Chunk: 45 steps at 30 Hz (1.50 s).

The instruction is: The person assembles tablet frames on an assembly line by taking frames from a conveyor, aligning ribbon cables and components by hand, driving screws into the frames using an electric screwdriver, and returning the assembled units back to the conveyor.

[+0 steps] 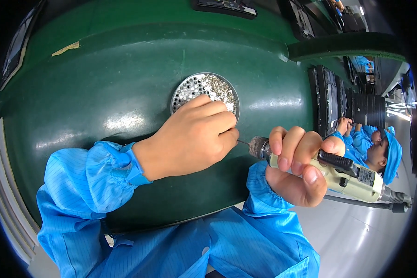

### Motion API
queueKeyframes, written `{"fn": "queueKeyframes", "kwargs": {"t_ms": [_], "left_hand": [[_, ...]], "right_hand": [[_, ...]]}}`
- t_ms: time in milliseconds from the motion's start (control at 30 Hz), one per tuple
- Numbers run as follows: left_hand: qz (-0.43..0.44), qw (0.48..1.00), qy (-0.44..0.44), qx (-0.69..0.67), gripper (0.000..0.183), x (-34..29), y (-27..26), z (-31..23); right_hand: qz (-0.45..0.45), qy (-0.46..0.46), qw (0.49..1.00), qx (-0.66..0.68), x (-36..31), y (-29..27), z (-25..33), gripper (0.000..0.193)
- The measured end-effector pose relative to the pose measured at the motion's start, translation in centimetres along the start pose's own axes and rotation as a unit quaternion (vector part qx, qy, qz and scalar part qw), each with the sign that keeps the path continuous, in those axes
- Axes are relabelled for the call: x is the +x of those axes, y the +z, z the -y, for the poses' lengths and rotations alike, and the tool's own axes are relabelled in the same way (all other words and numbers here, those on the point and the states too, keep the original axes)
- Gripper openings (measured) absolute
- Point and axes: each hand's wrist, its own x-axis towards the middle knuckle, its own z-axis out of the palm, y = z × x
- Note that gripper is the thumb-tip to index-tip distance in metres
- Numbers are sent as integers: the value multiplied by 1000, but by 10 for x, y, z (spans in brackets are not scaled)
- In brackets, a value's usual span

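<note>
Left hand (190,139) reaches across the view's middle, back uppermost, over the 6 o'clock edge of a round grey dish (239,106). Its fingertips are mostly hidden; cannot tell whether that grip pinches anything. Dish sits on the green table (125,88), at 1 o'clock from the hand: holes to its 10 o'clock side, small silvery pieces (220,88) heaped to its 1 o'clock, too fine to tell singly.

Right hand (303,157), at 4 o'clock, has its grip wrapped round a pale yellow electric screwdriver (333,173). Thin bit (243,142) points between 9 and 10 o'clock, tip ending at the left hand's fingers; contact unclear.

Dark device (224,7) at 12 o'clock, cut off by the frame. Co-worker (377,150) at 3 o'clock, partly hidden.
</note>
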Motion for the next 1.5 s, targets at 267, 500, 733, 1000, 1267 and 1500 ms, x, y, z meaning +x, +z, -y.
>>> {"fn": "queueKeyframes", "kwargs": {"t_ms": [267, 500, 733, 1000, 1267, 1500], "left_hand": [[17, 1000, -6, -2, 20, 0, -3, 0], [16, 1000, -4, -6, 18, -1, -3, -1], [24, 1000, -6, -10, 16, 0, -3, -1], [35, 999, -8, -11, 14, -1, -5, -1], [27, 999, -1, -27, 14, -3, -1, 2], [44, 999, -15, -26, 26, -2, -9, 0]], "right_hand": [[8, -1, 1000, 3, 0, 0, -3, 40], [6, 1, 1000, 3, 0, 0, -2, 39], [0, 5, 1000, 1, -1, 0, -1, 39], [0, 11, 1000, 3, -1, 2, -3, 39], [6, 12, 1000, 7, -3, 0, -2, 40], [-13, 7, 999, 37, -3, 2, 0, 40]]}}
